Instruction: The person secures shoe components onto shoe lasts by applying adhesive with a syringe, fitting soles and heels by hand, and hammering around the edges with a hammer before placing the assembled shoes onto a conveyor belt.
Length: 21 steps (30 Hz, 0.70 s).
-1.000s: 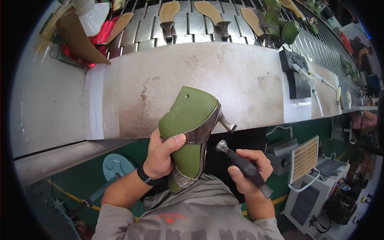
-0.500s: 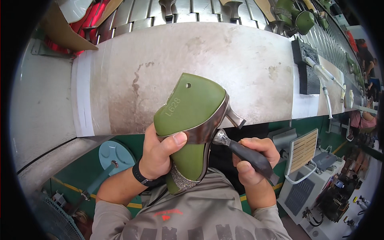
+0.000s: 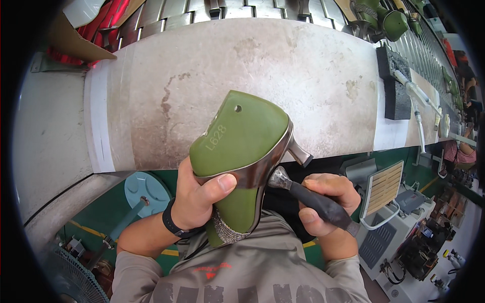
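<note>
A high-heeled sandal (image 3: pixel 250 174) sits on a green shoe last (image 3: pixel 245 132), tilted with its rhinestone toe strap (image 3: pixel 228 231) toward my body. The heel (image 3: pixel 300 153) points right. My left hand (image 3: pixel 199 194) is closed around the sandal and last, thumb across the dark bronze heel band. My right hand (image 3: pixel 328 202) grips the dark handle of a hand tool with a rounded metal head (image 3: pixel 279 178). That head is right at the sole's edge below the heel; whether it touches, I cannot tell.
A stained pale worktable (image 3: pixel 227 60) spans the front. Beyond it runs a metal slat conveyor (image 3: pixel 177 19) carrying other shoes. A dark foam block (image 3: pixel 395 86) with syringe-like tubes (image 3: pixel 417 91) stands at right. A cardboard box (image 3: pixel 76 40) is far left; a wooden-slatted seat (image 3: pixel 384 188) stands lower right.
My right hand and the tool have shifted slightly right and down. The sandal and my left hand have moved slightly left.
</note>
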Available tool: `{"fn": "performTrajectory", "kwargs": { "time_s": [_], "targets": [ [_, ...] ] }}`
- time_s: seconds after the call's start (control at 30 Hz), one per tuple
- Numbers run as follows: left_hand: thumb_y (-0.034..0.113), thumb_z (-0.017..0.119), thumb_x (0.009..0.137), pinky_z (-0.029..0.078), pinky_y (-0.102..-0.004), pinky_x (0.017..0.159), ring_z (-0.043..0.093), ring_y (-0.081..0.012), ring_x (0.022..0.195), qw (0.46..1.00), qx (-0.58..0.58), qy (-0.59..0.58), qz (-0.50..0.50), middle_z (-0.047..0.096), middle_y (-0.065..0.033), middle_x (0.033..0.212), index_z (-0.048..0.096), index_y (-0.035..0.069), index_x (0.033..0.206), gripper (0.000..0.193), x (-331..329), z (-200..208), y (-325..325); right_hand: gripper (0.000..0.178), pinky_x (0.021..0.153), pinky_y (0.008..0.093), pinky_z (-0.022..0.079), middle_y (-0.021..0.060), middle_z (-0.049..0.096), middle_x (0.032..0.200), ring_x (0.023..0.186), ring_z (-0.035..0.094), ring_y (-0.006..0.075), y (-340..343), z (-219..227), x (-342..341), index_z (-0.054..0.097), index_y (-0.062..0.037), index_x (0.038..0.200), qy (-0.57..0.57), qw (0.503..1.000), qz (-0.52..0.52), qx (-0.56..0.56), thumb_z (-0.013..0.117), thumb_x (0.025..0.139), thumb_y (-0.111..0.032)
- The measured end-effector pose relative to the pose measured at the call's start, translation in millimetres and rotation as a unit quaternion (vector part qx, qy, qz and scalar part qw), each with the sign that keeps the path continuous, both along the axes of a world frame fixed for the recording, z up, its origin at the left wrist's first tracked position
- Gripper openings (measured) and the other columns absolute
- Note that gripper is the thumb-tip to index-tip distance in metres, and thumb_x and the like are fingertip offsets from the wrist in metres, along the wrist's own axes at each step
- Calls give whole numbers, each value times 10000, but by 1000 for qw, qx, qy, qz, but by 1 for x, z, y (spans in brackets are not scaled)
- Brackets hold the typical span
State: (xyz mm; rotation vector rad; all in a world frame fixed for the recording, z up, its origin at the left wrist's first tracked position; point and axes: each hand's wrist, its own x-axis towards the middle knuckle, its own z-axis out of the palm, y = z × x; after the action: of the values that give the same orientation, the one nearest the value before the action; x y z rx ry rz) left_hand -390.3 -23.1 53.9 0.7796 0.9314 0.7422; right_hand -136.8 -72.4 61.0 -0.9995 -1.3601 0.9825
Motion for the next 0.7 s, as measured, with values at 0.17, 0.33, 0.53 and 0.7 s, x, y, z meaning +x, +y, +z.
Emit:
{"fn": "performTrajectory", "kwargs": {
  "time_s": [0.17, 0.33, 0.53, 0.7],
  "targets": [
    [441, 733, 891, 551, -388, 1005, 688, -244, 1169, 1000, 9, 5, 1, 689, -187, 1299, 557, -86, 1413, 763, 3, 2, -1, 378, 522, 294, 458, 76, 654, 705, 564, 602, 151, 2, 12, 5, 694, 44, 1059, -43, 999, 16, -22, 900, 789, -124],
    [225, 710, 961, 537, -334, 952, 666, -167, 1105, 998, 52, -34, 17, 708, -110, 1233, 624, -47, 1335, 471, 1, -1, -2, 362, 608, 232, 544, 101, 756, 773, 636, 730, 147, 20, 33, 11, 732, -7, 1045, -142, 988, 22, -63, 926, 774, -147],
    [223, 687, 987, 580, -326, 849, 696, -167, 990, 992, -37, -106, 66, 701, -95, 1130, 613, -31, 1310, 417, 10, 8, -4, 330, 612, 236, 547, 74, 762, 780, 644, 726, 129, 44, 68, 29, 774, -40, 1007, -252, 966, 35, 53, 945, 775, -200],
    [394, 641, 988, 618, -373, 743, 745, -259, 856, 995, -3, -65, 79, 737, -232, 1050, 566, -94, 1348, 611, 9, -2, -8, 359, 718, 394, 545, 161, 700, 911, 820, 683, 312, 95, 49, 60, 721, -4, 1114, -475, 861, -127, 130, 795, 763, -14]
  ]
}}
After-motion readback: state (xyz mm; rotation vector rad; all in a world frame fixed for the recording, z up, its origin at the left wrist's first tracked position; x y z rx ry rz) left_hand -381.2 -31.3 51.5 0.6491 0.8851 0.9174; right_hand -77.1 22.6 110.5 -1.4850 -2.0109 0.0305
